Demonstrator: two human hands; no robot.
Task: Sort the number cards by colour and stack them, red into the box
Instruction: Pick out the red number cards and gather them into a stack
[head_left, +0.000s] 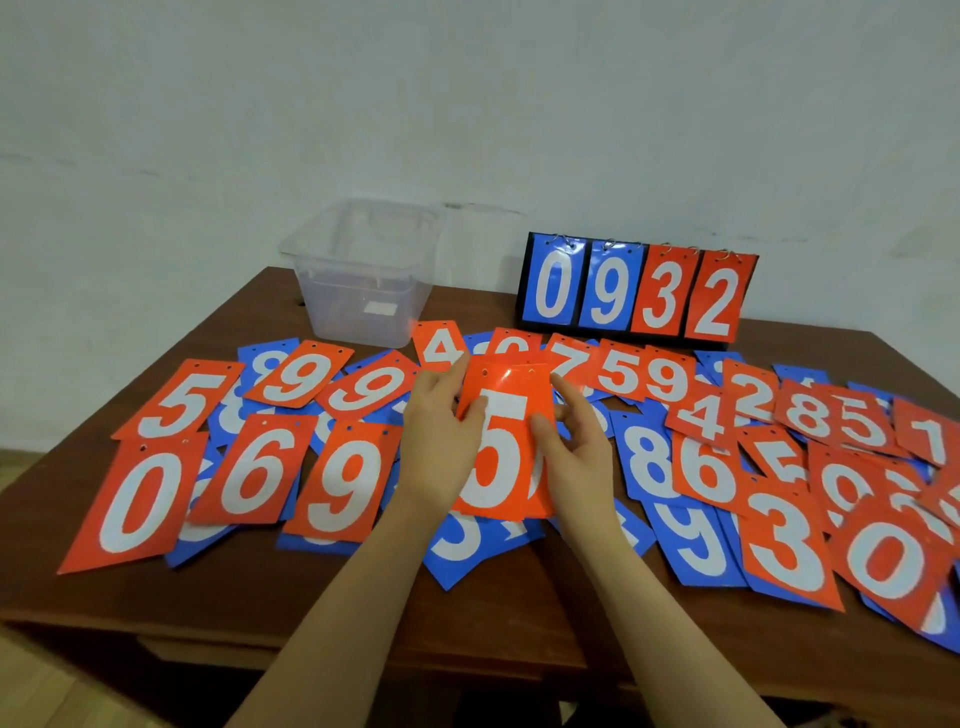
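The left hand (441, 441) has its thumb laid across the face of a small stack of red cards (506, 447) topped by a 5, with its fingers curled behind the left edge, so it grips the stack. The right hand (574, 457) pinches the stack's right edge, thumb on the front, forefinger stretched up toward the top corner, the other fingers tucked behind. The stack is held upright-facing just above the spread, near the middle of the table (249, 597). From it, at nine o'clock, lie a red 9 (345, 478), a red 6 (257, 467) and a red 0 (132, 501), with a red 5 (179, 400) and two more red 9s beyond them toward ten o'clock. At three o'clock a blue 8 (647, 457) and a red 6 (709, 470) overlap, and toward four o'clock sit a red 3 (787, 545) and a red 0 (888, 566) over blue cards. At eleven o'clock the clear plastic box (363, 275) stands at the table's far edge; whether anything lies in it cannot be told. At one o'clock a flip scoreboard (636, 291) reads 0 9 3 2, two blue, two red.
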